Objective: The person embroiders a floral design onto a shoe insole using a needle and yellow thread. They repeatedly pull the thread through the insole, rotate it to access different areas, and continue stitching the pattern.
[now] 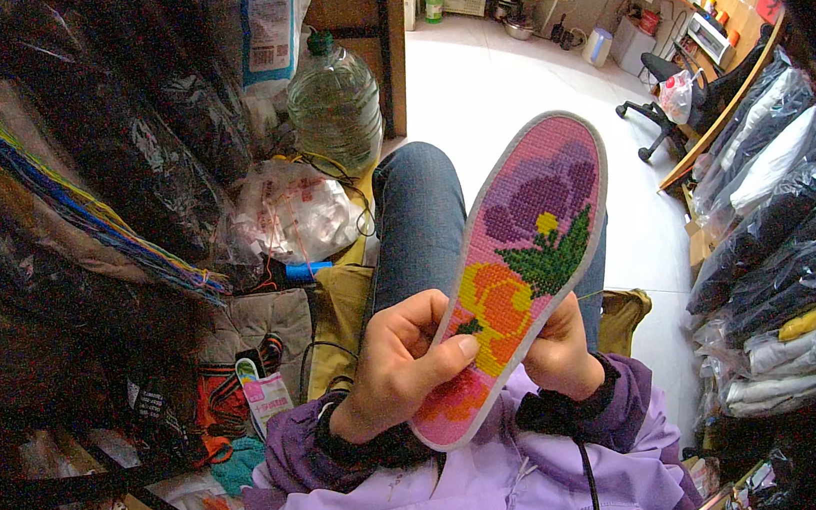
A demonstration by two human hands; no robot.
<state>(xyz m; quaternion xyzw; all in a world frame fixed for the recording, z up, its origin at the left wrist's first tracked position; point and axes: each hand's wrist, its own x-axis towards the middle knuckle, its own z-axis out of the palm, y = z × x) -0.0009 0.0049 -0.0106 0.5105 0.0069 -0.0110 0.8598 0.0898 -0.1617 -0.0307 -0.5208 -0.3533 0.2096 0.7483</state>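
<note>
An embroidered insole [506, 319] is held at a slant above my lap. Purple, orange and yellow flowers with green leaves cover its pink face, inside a grey edge. My left hand [398, 366] grips its left edge, thumb pressed on the stitched face and the other fingers partly behind. Behind the right edge is my right hand [562, 351], its fingertips hidden by the insole, so what they hold does not show. A thin yellowish-green thread [597, 294] stretches out to the right beside that hand.
Bundled coloured threads [93, 208] hang over plastic-wrapped items at left. Near them are a large water bottle [334, 105], a white plastic bag [298, 215] and a blue cylinder [308, 270]. Bagged garments [761, 237] are stacked at right. An office chair [670, 104] stands farther off.
</note>
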